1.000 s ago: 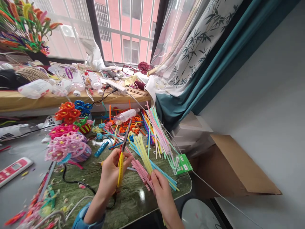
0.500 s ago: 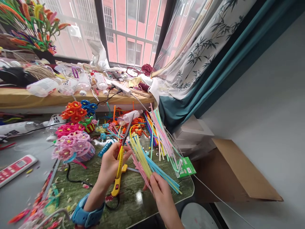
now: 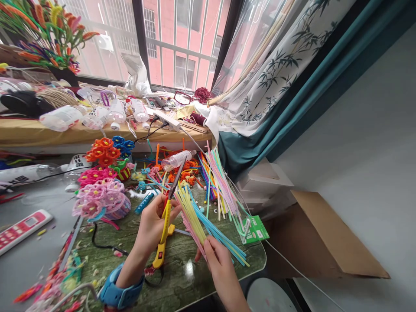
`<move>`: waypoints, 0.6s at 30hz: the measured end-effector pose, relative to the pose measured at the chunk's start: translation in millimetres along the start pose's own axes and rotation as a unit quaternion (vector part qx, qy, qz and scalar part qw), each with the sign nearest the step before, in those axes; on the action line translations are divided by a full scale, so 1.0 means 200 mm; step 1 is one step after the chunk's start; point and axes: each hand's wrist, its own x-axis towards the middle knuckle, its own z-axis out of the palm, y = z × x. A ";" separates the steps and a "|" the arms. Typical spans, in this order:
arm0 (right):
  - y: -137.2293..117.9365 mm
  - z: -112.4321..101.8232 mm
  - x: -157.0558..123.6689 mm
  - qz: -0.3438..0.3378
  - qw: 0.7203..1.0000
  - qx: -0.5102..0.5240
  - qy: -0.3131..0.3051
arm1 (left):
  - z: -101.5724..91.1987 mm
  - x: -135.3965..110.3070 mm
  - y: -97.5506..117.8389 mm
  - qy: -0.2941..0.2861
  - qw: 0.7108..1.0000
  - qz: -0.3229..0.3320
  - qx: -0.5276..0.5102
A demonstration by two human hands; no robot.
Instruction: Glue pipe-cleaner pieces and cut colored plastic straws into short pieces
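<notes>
Dark-bladed scissors (image 3: pixel 177 177), with red near the pivot and a long yellow handle, point up and away. My left hand (image 3: pixel 155 221), a blue watch on its wrist, is closed around them. Its fingertips reach the near side of a bundle of yellow and pink pipe cleaners (image 3: pixel 192 213). My right hand (image 3: pixel 221 260) pinches the lower end of that bundle. Light blue pipe cleaners (image 3: pixel 218 230) fan out beside it; whether they are also held I cannot tell. The left fingers are partly hidden behind the yellow handle.
Pastel pipe cleaners (image 3: pixel 222 184) and a green card packet (image 3: pixel 256 229) lie at the right. Pink pipe-cleaner flowers (image 3: pixel 99 195) stand left. A plastic bottle (image 3: pixel 177 160) lies behind. An open cardboard box (image 3: pixel 338 234) is beyond the table edge.
The view has shifted slightly, moving the whole scene a little to the right in the picture. Both hands keep nearly the same grip and position.
</notes>
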 end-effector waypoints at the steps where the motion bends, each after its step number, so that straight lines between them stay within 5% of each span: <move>1: 0.00 0.00 0.00 0.002 1.000 -0.001 -0.003 | 0.00 0.00 0.00 0.001 1.000 0.000 0.000; 18: 0.03 0.01 0.00 0.019 0.998 0.061 -0.011 | -0.01 0.00 -0.02 0.001 1.000 -0.004 0.008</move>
